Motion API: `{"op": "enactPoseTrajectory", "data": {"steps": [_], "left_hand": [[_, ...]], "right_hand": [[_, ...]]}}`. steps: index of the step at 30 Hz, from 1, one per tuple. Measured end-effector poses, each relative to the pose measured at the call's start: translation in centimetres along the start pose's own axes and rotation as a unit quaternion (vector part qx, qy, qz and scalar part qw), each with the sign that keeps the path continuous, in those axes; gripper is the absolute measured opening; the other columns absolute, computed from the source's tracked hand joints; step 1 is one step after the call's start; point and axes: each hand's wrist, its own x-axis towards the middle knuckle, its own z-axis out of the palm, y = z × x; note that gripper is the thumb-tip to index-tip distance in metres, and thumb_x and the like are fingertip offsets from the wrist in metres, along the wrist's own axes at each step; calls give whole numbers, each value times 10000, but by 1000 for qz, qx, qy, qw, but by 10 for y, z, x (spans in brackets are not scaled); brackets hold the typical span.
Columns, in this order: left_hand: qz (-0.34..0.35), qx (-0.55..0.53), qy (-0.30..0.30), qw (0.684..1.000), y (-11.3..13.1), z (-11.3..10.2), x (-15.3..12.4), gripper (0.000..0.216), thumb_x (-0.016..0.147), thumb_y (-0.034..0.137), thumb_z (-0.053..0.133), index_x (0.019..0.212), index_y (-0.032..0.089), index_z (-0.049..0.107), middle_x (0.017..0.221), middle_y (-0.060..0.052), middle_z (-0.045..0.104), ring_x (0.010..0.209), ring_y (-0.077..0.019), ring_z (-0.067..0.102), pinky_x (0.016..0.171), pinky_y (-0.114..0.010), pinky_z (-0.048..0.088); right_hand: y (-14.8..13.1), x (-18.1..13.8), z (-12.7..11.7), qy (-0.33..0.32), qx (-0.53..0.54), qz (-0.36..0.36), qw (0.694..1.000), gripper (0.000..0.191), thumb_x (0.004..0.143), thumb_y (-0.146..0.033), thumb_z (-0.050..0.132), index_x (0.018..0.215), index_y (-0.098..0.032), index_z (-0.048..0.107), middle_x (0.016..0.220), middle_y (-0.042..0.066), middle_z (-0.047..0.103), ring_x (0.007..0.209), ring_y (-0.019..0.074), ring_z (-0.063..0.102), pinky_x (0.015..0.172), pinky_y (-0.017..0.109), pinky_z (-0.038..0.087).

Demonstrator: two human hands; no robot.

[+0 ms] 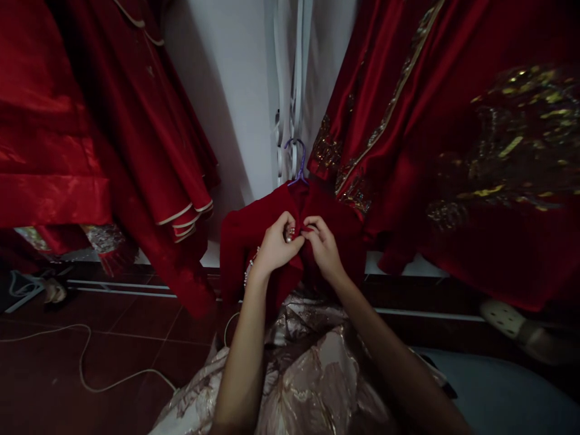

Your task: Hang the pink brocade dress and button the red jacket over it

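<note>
A dark red velvet garment (pixel 247 241) hangs on a purple hanger (pixel 296 158) in front of a white wall. My left hand (pixel 277 244) and my right hand (pixel 322 244) meet at the garment's front, just below the hanger. Both pinch the red cloth, fingertips almost touching, around a small pearl-like fastening. A string of pale beads hangs by my left wrist. Below my arms lies a pale gold patterned fabric (pixel 312 374).
Red satin dresses with cream trim (pixel 149 139) hang at the left, and a red gown with gold embroidery (pixel 453 139) at the right. White hangers (pixel 290 78) hang on the wall. A white cord (pixel 86 362) trails over the dark red floor tiles. A pale shoe (pixel 512 323) sits at the right.
</note>
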Motion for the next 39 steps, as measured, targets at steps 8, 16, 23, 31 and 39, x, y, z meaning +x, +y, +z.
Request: {"op": "enactPoseTrajectory", "data": {"steps": [8, 16, 23, 31, 39], "left_hand": [[-42, -16, 92, 995, -49, 29, -16, 269, 723, 73, 464, 959, 202, 477, 948, -46, 551, 877, -138, 538, 842, -287, 421], [-83, -60, 207, 973, -81, 57, -26, 311, 766, 109, 502, 1035, 223, 393, 939, -53, 569, 885, -136, 579, 816, -295, 463], [-66, -52, 214, 973, -78, 50, -31, 188, 811, 174, 487, 957, 236, 386, 984, -61, 525, 929, -134, 554, 868, -301, 438], [-25, -32, 159, 986, -72, 38, -35, 117, 825, 166, 458, 927, 223, 451, 947, -43, 553, 928, -145, 537, 874, -305, 413], [17, -7, 139, 990, -72, 38, -36, 128, 825, 131, 442, 935, 186, 477, 951, -50, 566, 928, -143, 541, 868, -290, 415]], "right_hand": [[33, -9, -6, -5, -91, 28, 995, 233, 725, -328, 499, 909, -242, 384, 820, 21, 532, 770, 171, 553, 667, 285, 464], [58, -18, -7, -38, -62, 2, 997, 343, 719, -311, 569, 1020, -239, 421, 948, 54, 543, 836, 163, 567, 736, 313, 502], [55, -19, -6, -33, -46, 1, 998, 254, 754, -299, 547, 989, -236, 477, 983, 57, 557, 889, 163, 567, 780, 319, 498], [51, -18, -10, -32, -25, 7, 999, 249, 758, -361, 601, 952, -216, 539, 992, 59, 605, 900, 162, 590, 804, 314, 495], [49, -17, -7, -4, -17, -11, 1000, 238, 757, -334, 617, 948, -197, 582, 950, 54, 636, 878, 152, 611, 780, 290, 514]]}}
